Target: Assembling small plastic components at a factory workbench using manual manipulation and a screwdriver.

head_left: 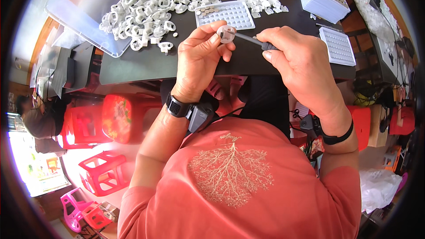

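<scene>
Jutting rightward from left grip (pixel 197 56), round piece (pixel 227 38)

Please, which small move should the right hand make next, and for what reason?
Probably the right hand should press the slim dark tool lightly against the small pale round part, because the tool's tip appears to reach it and the left hand pinches the part between its fingers.

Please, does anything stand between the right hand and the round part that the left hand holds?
Nothing visible blocks the way: only the tool gripped by the right hand spans the gap to the round part in the left hand.
</scene>
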{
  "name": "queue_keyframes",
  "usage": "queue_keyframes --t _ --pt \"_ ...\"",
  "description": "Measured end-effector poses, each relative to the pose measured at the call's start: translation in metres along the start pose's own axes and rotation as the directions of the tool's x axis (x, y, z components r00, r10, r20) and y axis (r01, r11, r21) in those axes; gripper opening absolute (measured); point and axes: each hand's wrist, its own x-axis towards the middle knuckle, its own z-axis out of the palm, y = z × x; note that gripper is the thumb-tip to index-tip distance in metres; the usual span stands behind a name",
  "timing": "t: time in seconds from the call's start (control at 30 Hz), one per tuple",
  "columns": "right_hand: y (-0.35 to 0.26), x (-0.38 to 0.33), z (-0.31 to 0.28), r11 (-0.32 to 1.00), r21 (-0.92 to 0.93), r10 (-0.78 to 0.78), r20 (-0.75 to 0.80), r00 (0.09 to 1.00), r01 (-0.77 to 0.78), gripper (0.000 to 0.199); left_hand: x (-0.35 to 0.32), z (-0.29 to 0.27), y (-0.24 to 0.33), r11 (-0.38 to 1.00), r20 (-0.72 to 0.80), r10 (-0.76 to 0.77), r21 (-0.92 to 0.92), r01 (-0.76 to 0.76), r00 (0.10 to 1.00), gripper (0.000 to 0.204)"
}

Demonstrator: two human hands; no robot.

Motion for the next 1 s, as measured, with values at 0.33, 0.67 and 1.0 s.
queue_keyframes --t 0.33,0.67,1.0 --pt "0.0 0.008 -0.004 0.999 -0.033 0.005 0.069 0.998 -0.003 0.01 0.001 0.0 0.001 0.999 -0.004 -0.01 0.041 0.01 1.0 0.032" --pt "-0.003 0.012 0.0 0.998 -0.063 0.006 0.064 0.998 -0.002 0.009 -0.001 0.003 0.002 0.998 -0.015 -0.022 0.055 0.023 1.0 0.031" --pt "0.011 0.023 -0.007 0.993 -0.065 -0.093 0.107 0.99 0.1 0.007 -0.004 0.005 0.003 0.994 -0.016 -0.015 0.108 0.016 1.0 0.028"
